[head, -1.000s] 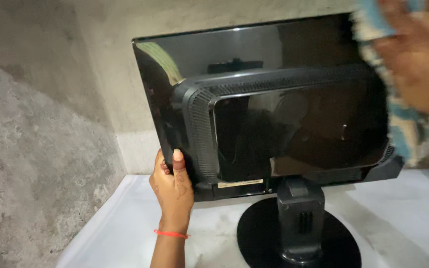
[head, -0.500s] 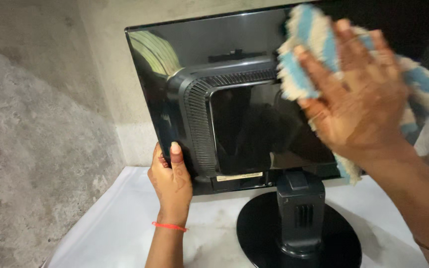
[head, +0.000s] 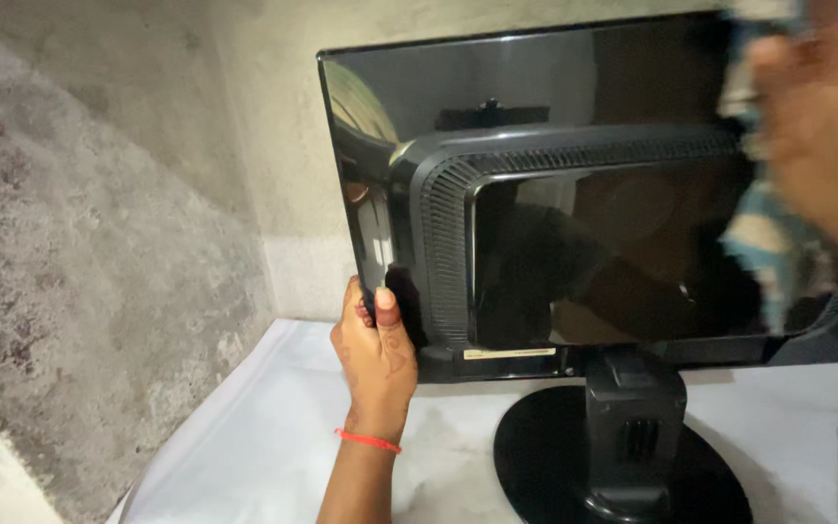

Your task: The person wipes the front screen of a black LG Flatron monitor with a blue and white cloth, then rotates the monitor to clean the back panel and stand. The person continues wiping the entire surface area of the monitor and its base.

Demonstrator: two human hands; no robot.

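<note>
A person steadies a black computer monitor, seen from its glossy back, on a white table set into the corner of a rough, mottled grey wall. The monitor stands on its own round black base, joined by a short, thick neck, and leans slightly, its top edge tipped toward the right of the head view. The left hand grips the lower left corner of the casing: the thumb lies flat and upright against the back panel, while the other fingers wrap round the edge to the screen side, pressed together and mostly hidden. A thin red thread band circles that wrist. The right hand, blurred at the upper right of the view, presses a blue-and-white striped cloth against the upper right part of the monitor's back; the fingers seem laid over the cloth, but the blur makes it impossible to tell whether they are spread or closed. The cloth hangs down across the right side of the raised, vented rear housing. A narrow pale label strip sits along the housing's lower edge, just above the neck. The shiny plastic mirrors the pale wall behind.
</note>
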